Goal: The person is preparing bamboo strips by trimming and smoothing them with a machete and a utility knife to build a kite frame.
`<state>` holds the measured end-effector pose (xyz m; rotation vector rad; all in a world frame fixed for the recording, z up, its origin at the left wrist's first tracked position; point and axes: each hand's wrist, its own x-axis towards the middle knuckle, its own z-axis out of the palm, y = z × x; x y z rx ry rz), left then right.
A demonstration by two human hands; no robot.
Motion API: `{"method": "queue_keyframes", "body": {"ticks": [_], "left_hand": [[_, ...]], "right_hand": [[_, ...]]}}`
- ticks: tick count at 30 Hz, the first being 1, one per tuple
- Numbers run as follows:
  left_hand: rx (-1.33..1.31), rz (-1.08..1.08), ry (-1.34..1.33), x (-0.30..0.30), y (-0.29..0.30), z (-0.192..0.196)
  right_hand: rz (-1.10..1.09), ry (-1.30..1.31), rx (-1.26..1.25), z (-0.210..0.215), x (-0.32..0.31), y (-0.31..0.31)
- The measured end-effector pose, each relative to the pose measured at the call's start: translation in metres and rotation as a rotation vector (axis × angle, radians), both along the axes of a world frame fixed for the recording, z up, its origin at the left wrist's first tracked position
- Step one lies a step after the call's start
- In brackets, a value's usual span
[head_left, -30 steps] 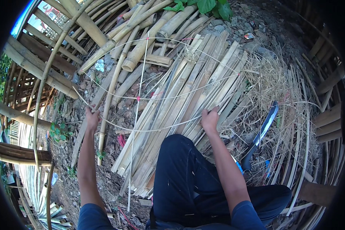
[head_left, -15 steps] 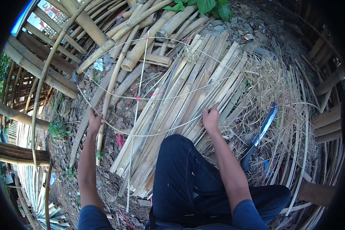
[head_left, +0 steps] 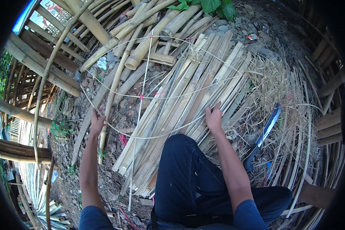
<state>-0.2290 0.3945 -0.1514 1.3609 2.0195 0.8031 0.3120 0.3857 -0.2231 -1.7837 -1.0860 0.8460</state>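
My left hand [head_left: 97, 120] and my right hand [head_left: 214, 118] are both closed on a thin bamboo strip [head_left: 154, 137] that bows down toward me between them. It crosses a straight upright bamboo stick [head_left: 146, 67], to which further curved strips are tied with red string [head_left: 142, 97], forming a light frame. The curved upper strips [head_left: 176, 97] meet near a red tie at the right tip. Below the frame lies a pile of split bamboo slats [head_left: 180, 111], close to my right hand. My left hand is over bare soil beside a bamboo pole [head_left: 108, 109].
A machete [head_left: 264, 132] with a dark handle lies on dry shavings [head_left: 268, 80] right of my bent knee [head_left: 182, 153]. Bamboo poles [head_left: 153, 38] are heaped at the far side. A bamboo fence [head_left: 46, 69] stands left. Pink string [head_left: 123, 140] lies on the soil.
The whole view has shifted slightly to the right. Both hands keep their hold on the bowed strip, and its curve looks nearly the same.
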Motion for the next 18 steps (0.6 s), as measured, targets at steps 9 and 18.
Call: {"method": "queue_keyframes", "body": {"ticks": [9, 18], "left_hand": [[-0.013, -0.007, 0.055, 0.010, -0.011, 0.018], [0.001, -0.040, 0.038, 0.000, -0.009, 0.003]], "right_hand": [[0.008, -0.051, 0.023, 0.004, -0.004, -0.008], [0.028, -0.065, 0.057, 0.011, -0.006, -0.014]]}}
